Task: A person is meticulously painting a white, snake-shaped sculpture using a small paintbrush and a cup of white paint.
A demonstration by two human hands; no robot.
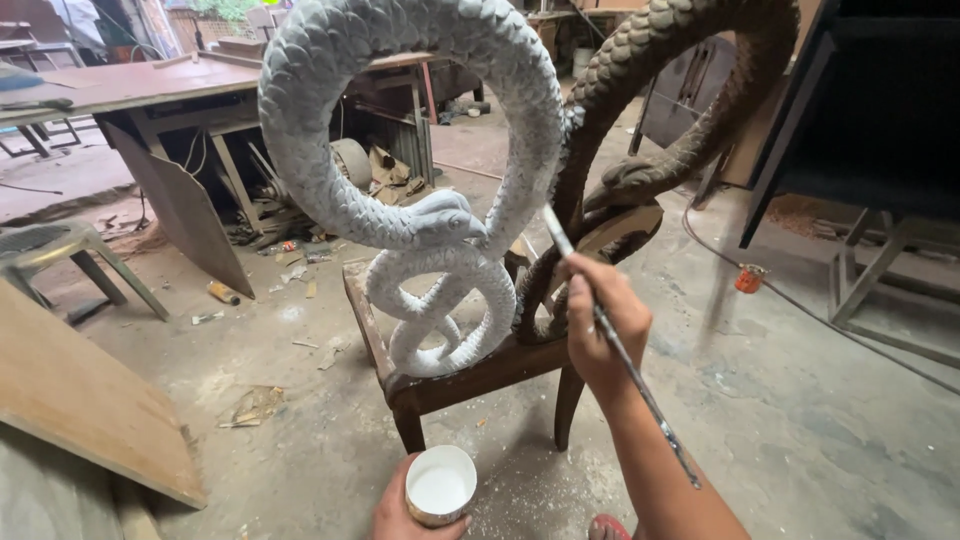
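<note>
I take the low stool [440,385] as my landmark. On it stands the coiled snake carving [420,215], and just right of that, also on the stool, a second snake carving [650,100] touches it. My right hand [600,320] is right of the stool and holds a long brush [615,345] whose tip meets the first carving. In front of the stool, nearest me, my left hand [400,515] holds a cup [440,485]. Left of the stool, a board [80,400] lies at my side and a plastic chair [60,255] stands farther off. Behind the stool to the left stands a worktop [150,85]; to the right rear, a cabinet [870,110].
</note>
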